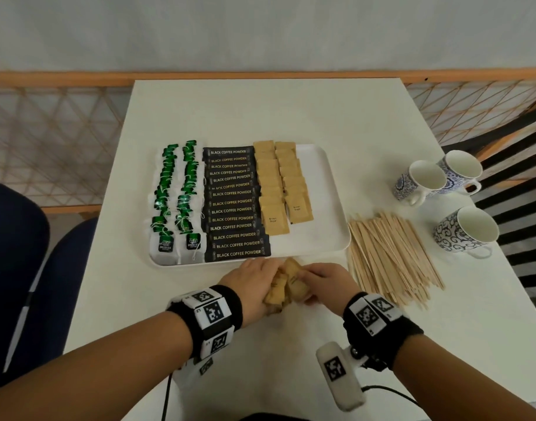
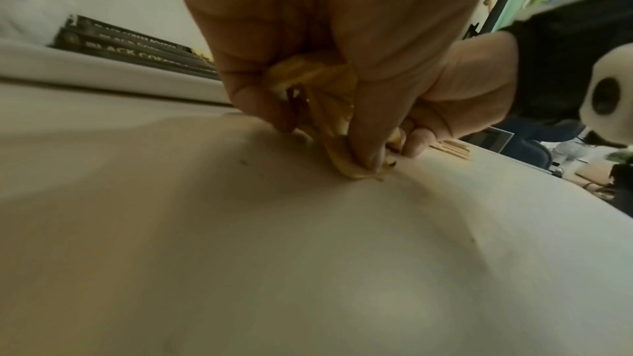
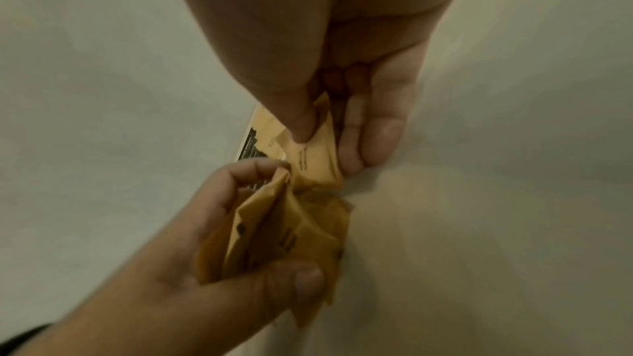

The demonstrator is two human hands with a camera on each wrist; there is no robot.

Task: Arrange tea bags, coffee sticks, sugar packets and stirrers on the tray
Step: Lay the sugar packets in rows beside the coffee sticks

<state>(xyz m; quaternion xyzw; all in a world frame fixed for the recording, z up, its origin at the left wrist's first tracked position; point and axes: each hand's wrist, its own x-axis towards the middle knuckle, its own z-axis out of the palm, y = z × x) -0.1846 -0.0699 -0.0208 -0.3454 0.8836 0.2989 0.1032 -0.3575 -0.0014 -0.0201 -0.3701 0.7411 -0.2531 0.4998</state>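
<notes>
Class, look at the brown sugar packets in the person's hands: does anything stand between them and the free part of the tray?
Nothing visible does. Both the left hand and right hand grip the sugar packets just in front of the tray, whose bare right strip lies open. The stirrers lie off to the right.

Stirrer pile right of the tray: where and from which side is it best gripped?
Judging by pose, grip the wooden stirrers across their middle, from above, fingers closing over the bundle's width. They lie flat and roughly parallel on the table, fanned at the near end, beside the tray.
</notes>
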